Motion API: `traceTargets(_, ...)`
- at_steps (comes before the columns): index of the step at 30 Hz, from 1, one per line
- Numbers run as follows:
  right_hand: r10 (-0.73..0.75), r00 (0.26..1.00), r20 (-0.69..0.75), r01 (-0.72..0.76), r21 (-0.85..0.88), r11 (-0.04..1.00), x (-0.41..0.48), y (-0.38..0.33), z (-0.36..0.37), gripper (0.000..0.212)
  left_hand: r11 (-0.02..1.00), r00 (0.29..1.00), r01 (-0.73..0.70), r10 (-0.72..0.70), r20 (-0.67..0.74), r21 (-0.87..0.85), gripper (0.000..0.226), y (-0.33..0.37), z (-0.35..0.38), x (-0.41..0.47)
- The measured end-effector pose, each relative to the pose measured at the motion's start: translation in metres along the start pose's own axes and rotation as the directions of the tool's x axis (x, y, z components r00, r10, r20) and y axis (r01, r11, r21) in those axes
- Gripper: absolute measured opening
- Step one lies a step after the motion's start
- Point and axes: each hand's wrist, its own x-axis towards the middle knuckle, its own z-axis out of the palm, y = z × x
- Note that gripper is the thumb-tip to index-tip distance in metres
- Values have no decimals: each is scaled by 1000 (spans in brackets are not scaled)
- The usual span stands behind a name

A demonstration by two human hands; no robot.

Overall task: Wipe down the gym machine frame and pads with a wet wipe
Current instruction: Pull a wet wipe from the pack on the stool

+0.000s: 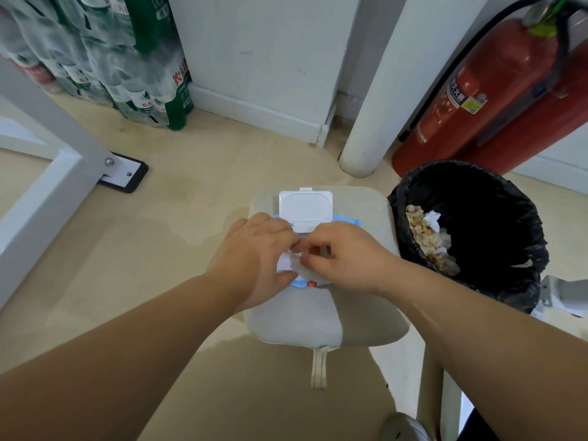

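On the padded seat (318, 319), gripping wipe pack (305, 207) steady with left hand (254, 249), pinching wet wipe (291, 264) out with right hand (346, 259).

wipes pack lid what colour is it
The lid is white, flipped open on the light blue wipes pack; head view shows it best.

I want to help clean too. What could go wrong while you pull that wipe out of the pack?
The right hand pinches the wipe at the opening; a hard tug might drag out several. The left hand holds the wipe pack on the padded seat; if it lets go, the pack could slide off. The lid is flipped open; left so, the wipes may dry out.
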Motion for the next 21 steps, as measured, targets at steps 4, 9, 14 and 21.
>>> traceTargets(4, 19, 995, -99, -19, 5, 1000, -2, 15, 0, 23, 997, 997, -38, 34, 62, 61, 33, -6, 1, -4)
traceTargets(9, -52, 971, -234, 25, -117, 993, 7, 17, 9, 11, 1000, 993, -13, 15, 115, -22, 43, -5, 0, -9)
traceTargets(14, -58, 980, -191, 4, -270, 963, 14, 9, 14, 15, 992, 978, 55, -31, 208, -110, 54, -17, -3, -19)
traceTargets(21, -126, 983, -134, 36, -532, 846, 18, -1, 19, 16, 959, 966, 165, -110, 234, -230, 68, -21, -6, -21)
